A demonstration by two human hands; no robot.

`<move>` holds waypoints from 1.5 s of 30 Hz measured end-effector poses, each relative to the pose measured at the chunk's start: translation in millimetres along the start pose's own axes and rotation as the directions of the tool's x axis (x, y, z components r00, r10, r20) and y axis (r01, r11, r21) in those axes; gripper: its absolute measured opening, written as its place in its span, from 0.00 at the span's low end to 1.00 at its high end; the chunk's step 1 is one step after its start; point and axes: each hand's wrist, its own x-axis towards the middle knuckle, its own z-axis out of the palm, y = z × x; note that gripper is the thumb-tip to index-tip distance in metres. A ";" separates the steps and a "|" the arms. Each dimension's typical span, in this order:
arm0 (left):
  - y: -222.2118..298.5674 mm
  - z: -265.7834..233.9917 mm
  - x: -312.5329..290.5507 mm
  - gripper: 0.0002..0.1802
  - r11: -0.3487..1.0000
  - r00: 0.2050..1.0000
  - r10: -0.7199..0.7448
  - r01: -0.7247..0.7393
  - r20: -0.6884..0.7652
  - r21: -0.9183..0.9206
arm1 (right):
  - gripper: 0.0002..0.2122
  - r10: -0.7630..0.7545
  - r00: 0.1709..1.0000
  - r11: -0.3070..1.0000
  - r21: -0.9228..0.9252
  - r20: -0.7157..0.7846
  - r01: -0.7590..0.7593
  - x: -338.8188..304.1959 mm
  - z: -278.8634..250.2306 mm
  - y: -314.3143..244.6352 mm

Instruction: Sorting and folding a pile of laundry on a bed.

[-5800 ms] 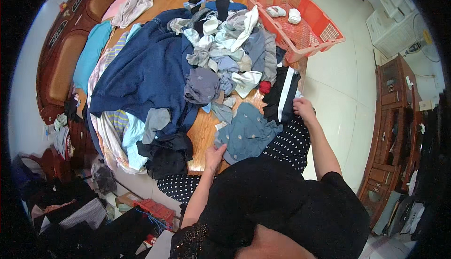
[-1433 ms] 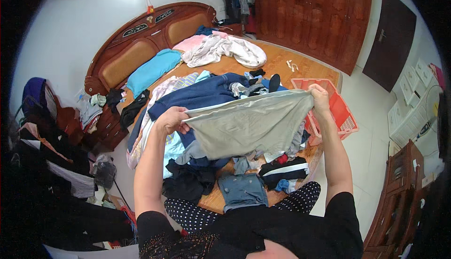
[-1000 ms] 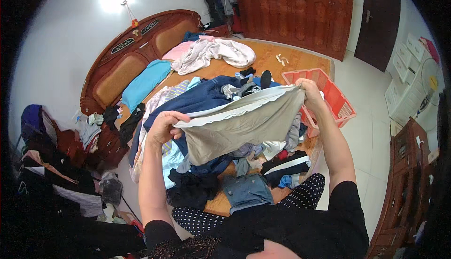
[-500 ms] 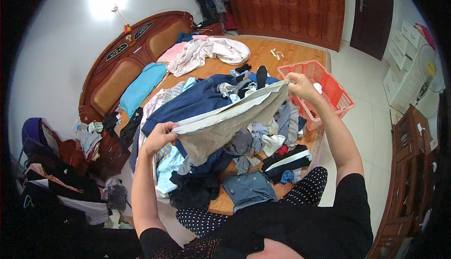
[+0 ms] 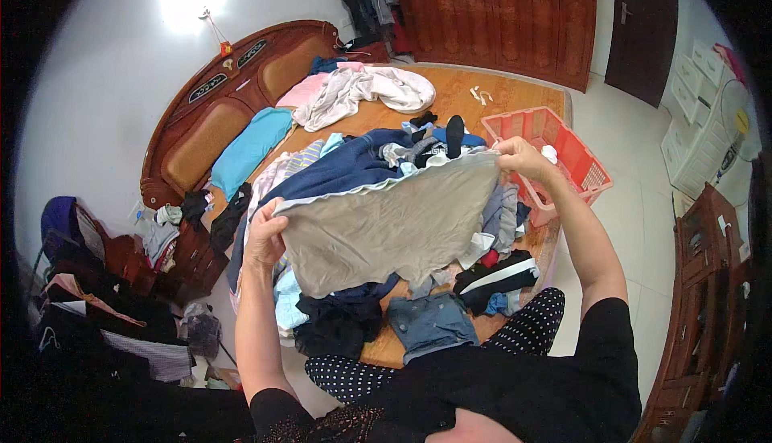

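Observation:
A pair of thin grey-beige shorts (image 5: 386, 222) is stretched wide between my two hands, its pale waistband uppermost. My left hand (image 5: 265, 235) pinches one end of the waistband, and my right hand (image 5: 521, 159) grips the other end near the basket. The cloth hangs over a heap of clothes, hiding the middle of it. Behind it lies a dark blue denim garment (image 5: 338, 170), with a black sock (image 5: 455, 133) on top of the pile. Closer to me are a folded grey-blue garment (image 5: 430, 322) and a black garment with a white stripe (image 5: 498, 278).
A red plastic basket (image 5: 599, 176) stands on the bed's right side with a few small items inside. Toward the headboard (image 5: 201, 133) lie a turquoise cloth (image 5: 251, 149) and a crumpled whitish cloth (image 5: 366, 93). Dark clothes and bags crowd the floor at left; a wooden cabinet (image 5: 700, 306) stands right.
My left hand has moved a little left, pulling the waistband wider. The shorts now hang flatter and more spread out, covering more of the pile. The whole view has shifted slightly.

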 end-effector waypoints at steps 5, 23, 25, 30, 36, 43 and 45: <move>-9.4 -14.3 0.1 0.11 0.972 0.981 -0.172 0.183 -0.088 0.145 | 0.12 -0.232 0.968 0.948 0.203 -0.097 0.247 3.1 3.8 5.2; -9.9 -72.1 6.5 0.17 0.988 0.988 -0.124 0.132 -0.095 0.081 | 0.11 -0.085 0.960 0.900 0.393 -0.266 0.188 14.7 -14.2 32.3; -12.8 -77.7 5.8 0.16 0.989 0.985 -0.121 0.130 -0.120 0.068 | 0.11 -0.076 0.952 0.905 0.380 -0.296 0.190 16.1 -3.5 28.0; -14.9 -61.8 5.1 0.12 0.912 0.979 -0.139 0.184 -0.147 0.366 | 0.12 -0.070 0.965 0.983 0.144 -0.254 0.110 14.8 -3.1 30.2; -11.3 -27.6 -3.3 0.08 -0.111 0.972 0.111 -0.197 0.209 0.974 | 0.09 -0.584 0.809 0.378 -0.858 0.070 0.347 -2.8 22.8 3.8; -23.4 -27.6 -16.5 0.09 -0.346 0.946 0.151 -0.221 0.286 0.912 | 0.06 -0.679 0.719 0.093 -0.954 0.148 0.285 -10.8 33.4 25.0; -27.9 -37.4 -21.8 0.11 -0.331 0.914 0.235 -0.246 0.332 0.911 | 0.06 -0.690 0.710 0.071 -0.963 0.141 0.259 -14.3 28.3 34.8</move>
